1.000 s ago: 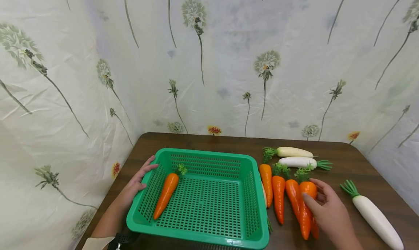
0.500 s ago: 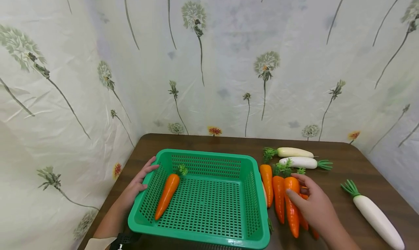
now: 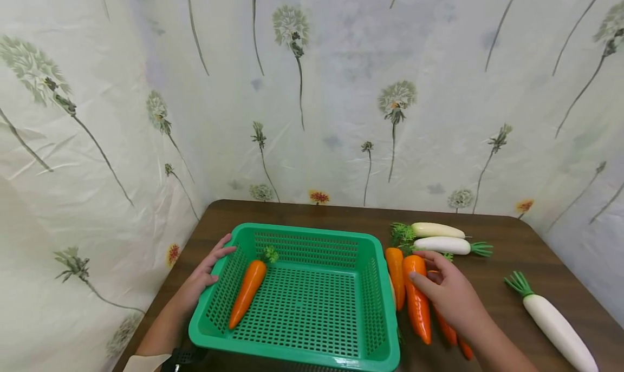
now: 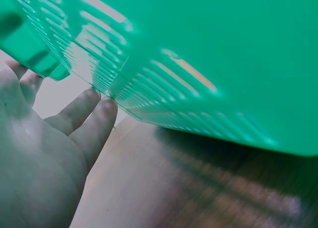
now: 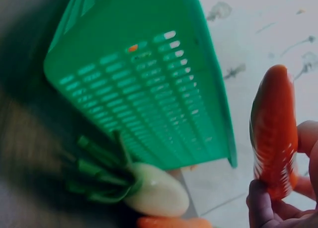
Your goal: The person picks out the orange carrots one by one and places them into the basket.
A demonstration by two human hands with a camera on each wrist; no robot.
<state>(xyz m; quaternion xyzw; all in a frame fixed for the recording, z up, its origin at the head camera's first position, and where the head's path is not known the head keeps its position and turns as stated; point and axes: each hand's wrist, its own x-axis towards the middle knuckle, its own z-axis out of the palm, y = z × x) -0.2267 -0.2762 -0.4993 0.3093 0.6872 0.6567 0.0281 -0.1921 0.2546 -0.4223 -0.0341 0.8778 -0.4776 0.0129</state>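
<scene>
My right hand [image 3: 453, 293] pinches an orange carrot [image 3: 418, 307] between thumb and fingers near its thick end, over the other carrots beside the basket. In the right wrist view this carrot [image 5: 274, 133] points upward, raised off the table. My left hand [image 3: 199, 280] rests against the left side of a green plastic basket [image 3: 312, 229]. Its fingers [image 4: 102, 114] are nearly straight and touch the slotted wall in the left wrist view. One carrot [image 3: 247, 295] with a leafy top lies inside the basket, along its left side.
More carrots lie right of the basket, including a carrot [image 3: 395, 274] near its wall, partly hidden. Behind them are a cream radish [image 3: 437, 230] and a white radish [image 3: 442, 245]. Another long white radish [image 3: 560, 328] lies far right. A patterned curtain [image 3: 331, 101] hangs behind the table [image 3: 492, 226].
My right hand has moved left toward the basket with the carrot, passing over the other carrots. The left hand and the basket have stayed in place.
</scene>
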